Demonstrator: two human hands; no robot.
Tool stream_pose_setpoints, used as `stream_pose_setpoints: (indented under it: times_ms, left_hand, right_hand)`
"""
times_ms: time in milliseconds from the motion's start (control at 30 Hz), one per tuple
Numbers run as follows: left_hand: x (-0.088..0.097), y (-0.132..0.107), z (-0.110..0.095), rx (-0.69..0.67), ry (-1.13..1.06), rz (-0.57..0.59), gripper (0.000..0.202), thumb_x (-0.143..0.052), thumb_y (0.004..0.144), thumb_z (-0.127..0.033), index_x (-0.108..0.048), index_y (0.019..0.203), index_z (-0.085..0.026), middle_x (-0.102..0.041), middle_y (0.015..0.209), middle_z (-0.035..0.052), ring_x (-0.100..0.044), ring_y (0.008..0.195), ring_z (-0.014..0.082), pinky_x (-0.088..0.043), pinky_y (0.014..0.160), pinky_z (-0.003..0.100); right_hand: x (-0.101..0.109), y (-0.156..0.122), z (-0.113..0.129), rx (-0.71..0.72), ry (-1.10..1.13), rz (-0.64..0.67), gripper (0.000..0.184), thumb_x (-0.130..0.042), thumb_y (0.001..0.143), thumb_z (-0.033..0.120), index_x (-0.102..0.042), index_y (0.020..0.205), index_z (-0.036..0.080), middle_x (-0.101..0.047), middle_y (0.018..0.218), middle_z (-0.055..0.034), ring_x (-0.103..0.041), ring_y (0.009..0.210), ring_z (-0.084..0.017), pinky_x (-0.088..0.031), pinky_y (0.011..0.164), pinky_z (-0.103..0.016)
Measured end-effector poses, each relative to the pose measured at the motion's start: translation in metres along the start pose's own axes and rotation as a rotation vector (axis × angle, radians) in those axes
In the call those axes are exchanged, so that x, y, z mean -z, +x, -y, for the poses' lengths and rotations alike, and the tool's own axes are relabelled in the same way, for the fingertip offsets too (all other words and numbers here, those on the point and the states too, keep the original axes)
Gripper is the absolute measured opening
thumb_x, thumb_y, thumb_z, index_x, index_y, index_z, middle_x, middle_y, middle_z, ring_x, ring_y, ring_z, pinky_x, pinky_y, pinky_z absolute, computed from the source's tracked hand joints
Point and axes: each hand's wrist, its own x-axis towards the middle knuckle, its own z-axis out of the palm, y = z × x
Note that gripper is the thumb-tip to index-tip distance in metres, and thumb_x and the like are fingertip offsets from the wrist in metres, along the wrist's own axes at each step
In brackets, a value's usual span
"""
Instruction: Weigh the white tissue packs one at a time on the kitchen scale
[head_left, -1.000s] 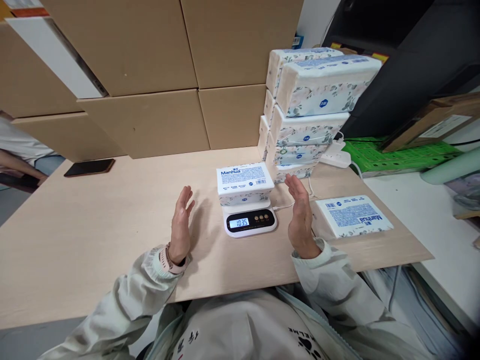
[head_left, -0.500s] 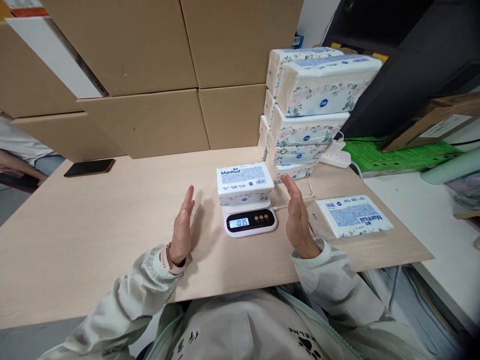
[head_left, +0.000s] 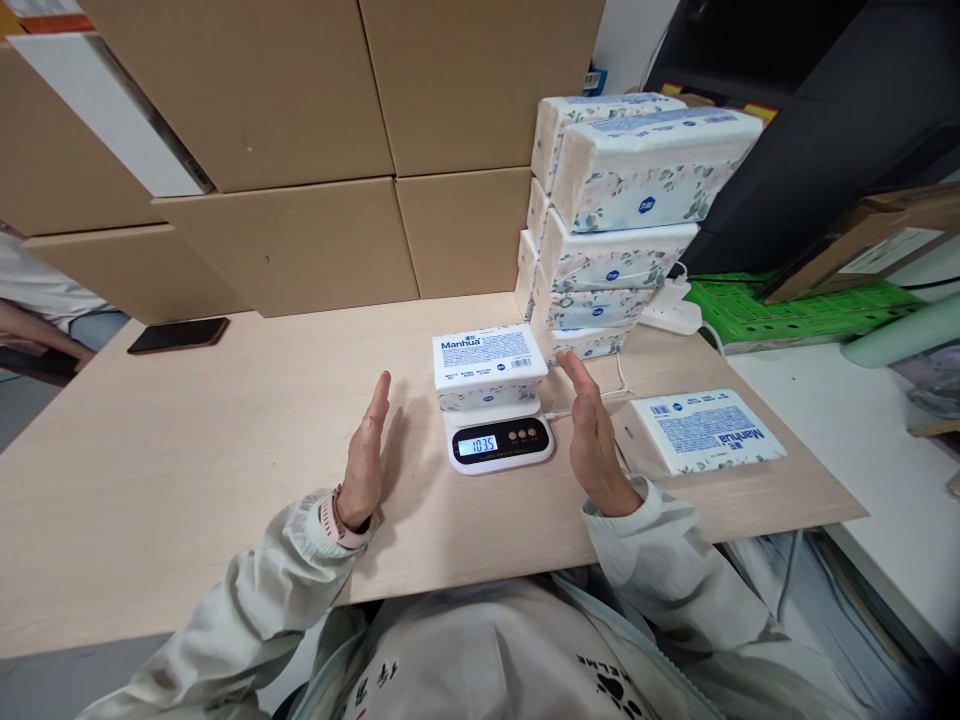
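Left hand [head_left: 366, 455]: open and flat, fingers together, holding nothing; to the left of the scale, apart from it, with a pink wristband [head_left: 337, 525] at the wrist.
Right hand [head_left: 595, 445]: likewise open and unladen, on the other side of the scale and apart from it, palm turned toward its fellow (whether the heel rests on the desk, one cannot tell).
Scale [head_left: 502, 462]: white, one, on the desk [head_left: 225, 500] between the two hands; lit display [head_left: 478, 445] showing the digits 1035 (any decimal point is too small to vouch for); three buttons beside it.
Weighed packet [head_left: 491, 362]: white, marked "Manhua", lying flat on the scale, label up; touched by neither hand.
Loose packet [head_left: 712, 432]: same make, on the desk just right of the right hand, lettering upside down to the wearer.
Stacked packets [head_left: 622, 265]: floral-sided, piled high at the back right of the desk, the upper ones jutting forward.
Progress, as judged: one packet placed and a figure showing; that packet not yet lifted off, the loose and stacked packets off the scale.
Cable [head_left: 622, 375]: white, running from the scale's right side, partly hidden behind the right hand.
Surroundings: cardboard boxes [head_left: 330, 245] along the back; dark phone [head_left: 178, 335] at the far left.
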Motion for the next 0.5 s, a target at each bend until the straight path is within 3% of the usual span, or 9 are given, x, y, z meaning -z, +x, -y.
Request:
stream_pose_setpoints:
  times_ms: [333,500]
  left_hand:
    - [0.0004,-0.0013,0.0009,0.029,0.038,0.047,0.059,-0.021,0.109,-0.060,-0.035,0.162,-0.039,-0.023,0.173,-0.0074,-0.012,0.164,0.0221,-0.006,0.136,0.050]
    - [-0.0041,0.0083,0.0016,0.117,0.037,0.115,0.067,-0.019,0.106,-0.066,-0.030,0.165,-0.036,-0.015,0.175,-0.0067,-0.003,0.165,0.0233,-0.003,0.136,0.049]
  right_hand:
    - [-0.0002,0.0003,-0.0025,-0.026,0.004,0.033,0.063,-0.030,0.106,0.062,-0.031,0.163,0.034,-0.041,0.167,-0.0043,-0.034,0.158,-0.025,-0.025,0.132,-0.056]
    - [-0.0037,0.0066,-0.0003,-0.154,0.054,0.065,0.067,-0.031,0.104,0.066,-0.030,0.163,0.034,-0.038,0.169,-0.0034,-0.032,0.159,-0.024,-0.022,0.134,-0.054]
